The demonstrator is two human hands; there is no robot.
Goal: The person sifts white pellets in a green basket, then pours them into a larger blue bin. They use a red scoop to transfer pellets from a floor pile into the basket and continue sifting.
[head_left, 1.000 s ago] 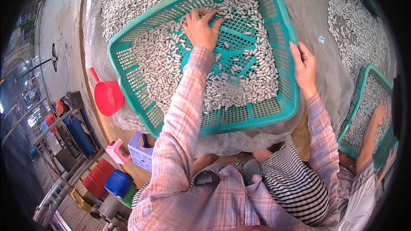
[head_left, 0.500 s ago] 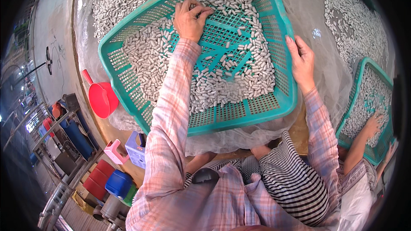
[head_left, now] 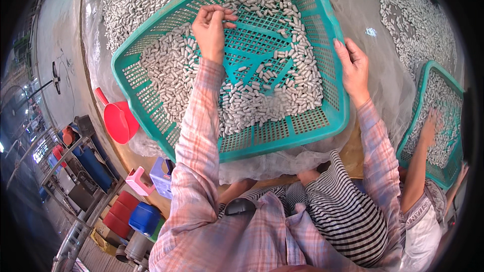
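A green plastic basket (head_left: pixel 330 83) with slotted walls lies in front of me, tilted. Many small whitish-grey capsules (head_left: pixel 169 70) cover much of its lattice floor, heaped on the left and along the near and right sides. Inside the basket, over its left-middle part, my left hand (head_left: pixel 210 26) has its fingers curled in toward the thumb; whatever they may pinch is hidden. My right hand (head_left: pixel 354 68) holds the basket's right rim, thumb on top of the edge.
More capsules (head_left: pixel 131 7) are spread on plastic sheeting beyond the basket and at far right. A red dipper (head_left: pixel 121 122) lies at left, with pink (head_left: pixel 139 181) and purple (head_left: pixel 161 176) plastic stools below. At right, another person's hand (head_left: pixel 430 128) works in a second green basket (head_left: pixel 403 153).
My left hand has lifted and shifted slightly left within the basket. The right hand keeps its hold on the rim. The other person's hand has moved up in their basket.
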